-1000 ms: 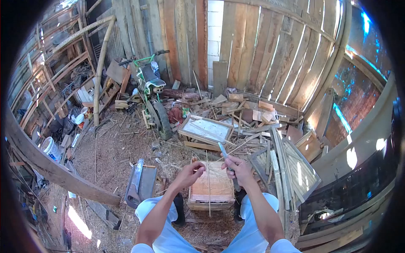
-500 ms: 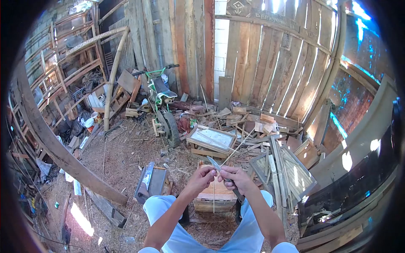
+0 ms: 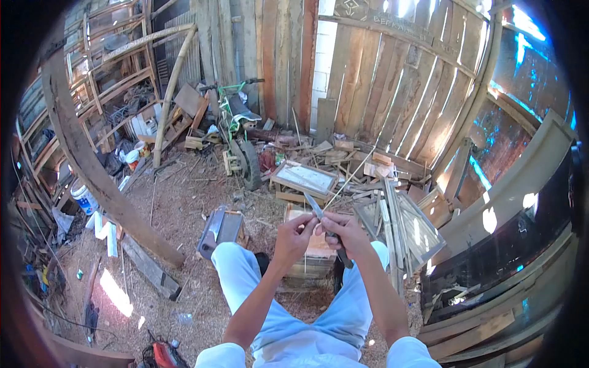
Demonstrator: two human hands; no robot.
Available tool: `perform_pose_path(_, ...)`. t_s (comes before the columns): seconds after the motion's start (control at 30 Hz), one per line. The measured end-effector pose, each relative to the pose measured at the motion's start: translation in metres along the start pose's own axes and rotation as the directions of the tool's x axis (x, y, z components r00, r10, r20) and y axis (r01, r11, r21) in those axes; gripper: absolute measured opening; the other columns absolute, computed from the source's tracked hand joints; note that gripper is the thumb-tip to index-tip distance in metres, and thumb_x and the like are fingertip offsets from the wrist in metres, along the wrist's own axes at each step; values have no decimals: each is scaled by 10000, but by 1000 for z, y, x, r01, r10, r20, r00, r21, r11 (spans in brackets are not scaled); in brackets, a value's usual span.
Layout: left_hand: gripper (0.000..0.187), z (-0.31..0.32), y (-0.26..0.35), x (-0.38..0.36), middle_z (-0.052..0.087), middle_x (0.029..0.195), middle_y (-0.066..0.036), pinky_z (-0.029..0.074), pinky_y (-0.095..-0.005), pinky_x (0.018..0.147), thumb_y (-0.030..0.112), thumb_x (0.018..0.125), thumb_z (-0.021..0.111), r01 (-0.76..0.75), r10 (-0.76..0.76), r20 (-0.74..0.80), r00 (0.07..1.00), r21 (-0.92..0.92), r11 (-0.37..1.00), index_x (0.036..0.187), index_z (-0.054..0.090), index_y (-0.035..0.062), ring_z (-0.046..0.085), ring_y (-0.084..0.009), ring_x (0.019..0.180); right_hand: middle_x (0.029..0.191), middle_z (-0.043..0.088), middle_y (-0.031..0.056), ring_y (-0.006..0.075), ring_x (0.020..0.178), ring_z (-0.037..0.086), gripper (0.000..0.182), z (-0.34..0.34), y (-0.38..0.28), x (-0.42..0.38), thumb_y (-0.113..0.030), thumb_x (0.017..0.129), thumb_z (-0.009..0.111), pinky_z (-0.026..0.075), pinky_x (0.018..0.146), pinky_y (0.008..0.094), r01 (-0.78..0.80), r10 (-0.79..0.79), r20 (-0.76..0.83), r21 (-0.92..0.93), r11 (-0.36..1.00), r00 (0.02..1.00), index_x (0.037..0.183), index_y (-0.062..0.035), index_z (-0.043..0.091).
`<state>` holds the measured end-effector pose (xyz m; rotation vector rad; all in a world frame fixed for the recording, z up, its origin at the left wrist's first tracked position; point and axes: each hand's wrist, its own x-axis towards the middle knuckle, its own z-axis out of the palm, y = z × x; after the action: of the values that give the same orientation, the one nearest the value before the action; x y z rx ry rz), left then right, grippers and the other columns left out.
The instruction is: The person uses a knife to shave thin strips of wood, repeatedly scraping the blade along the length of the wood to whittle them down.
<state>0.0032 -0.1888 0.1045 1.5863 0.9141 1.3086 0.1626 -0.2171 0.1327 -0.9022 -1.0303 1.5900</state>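
Observation:
My right hand (image 3: 345,233) grips a knife, its blade (image 3: 313,205) pointing up and away to the left and its dark handle end showing below my fist. A long thin pale stick (image 3: 351,176) passes through my hands, slanting up to the right on the far side. My left hand (image 3: 294,238) is closed in a pinch on the stick beside the blade, fingertips close to those of my right hand. Below both hands, between my knees, stands a low wooden block (image 3: 316,246) with a pale top.
A framed panel (image 3: 304,179) lies ahead amid scrap wood. Left of my knee is a dark-topped box (image 3: 224,230). Long slats (image 3: 392,233) lean at the right. A small green bike (image 3: 238,122) stands near the plank wall. A curved beam (image 3: 101,165) crosses the left side.
My view has tilted downward, so the surroundings sit higher and more of my legs shows. Both hands stay together with the knife and stick, the blade at nearly the same angle.

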Motion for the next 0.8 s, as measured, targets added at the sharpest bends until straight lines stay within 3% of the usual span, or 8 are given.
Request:
perform_pose_path(0.17, 185, -7, 17, -19, 579, 670, 31, 295, -206, 409, 134, 921, 586, 12, -12, -4, 1000, -5, 1000, 1057, 668, 38, 414, -8, 478, 812, 630, 72, 55, 515, 434, 280, 13, -4, -17, -179, 931, 579, 319, 416, 174, 94, -92, 71, -18, 995, 993, 1133, 13, 608)
perform_pose_path(0.23, 181, -10, 24, -25, 569, 656, 33, 313, -202, 405, 152, 930, 575, 90, -86, 57, 995, -68, 994, 1039, 661, 35, 434, -15, 469, 808, 635, 81, 57, 510, 433, 284, 14, -1, -21, -182, 928, 583, 319, 411, 176, 82, -82, 76, 7, 997, 994, 1127, 18, 607)
perform_pose_path(0.3, 180, -11, 30, -29, 555, 640, 28, 317, -200, 392, 170, 938, 565, 110, -103, 76, 992, -97, 989, 1002, 653, 26, 445, -23, 459, 780, 592, 26, 38, 506, 433, 340, 17, -4, -29, -155, 929, 573, 306, 406, 174, 93, -94, 108, 10, 996, 990, 1238, -13, 563)
perform_pose_path(0.37, 178, -10, 44, -33, 541, 636, 26, 306, -195, 377, 175, 942, 563, 218, -184, 162, 970, -229, 949, 969, 642, 18, 429, -24, 449, 767, 591, 28, 37, 489, 427, 323, 19, -9, -35, -151, 927, 576, 304, 402, 173, 87, -88, 78, 13, 996, 993, 1219, -13, 578)
perform_pose_path(0.53, 178, -6, 44, -34, 497, 626, 29, 287, -191, 369, 179, 950, 551, 319, -242, 268, 933, -300, 899, 960, 628, 18, 388, -27, 437, 744, 600, 50, 41, 473, 427, 313, 5, -12, -45, -158, 920, 589, 302, 394, 171, 59, -57, 115, -11, 998, 992, 1178, 18, 589)
perform_pose_path(0.8, 181, -9, 14, -37, 458, 640, 50, 239, -175, 385, 217, 939, 570, 548, -391, 411, 824, -398, 736, 902, 606, 44, 350, -12, 491, 714, 575, 48, 33, 464, 403, 278, -20, -10, -33, -155, 935, 565, 292, 389, 173, -81, 81, -14, 31, 996, 997, 1160, 7, 579)
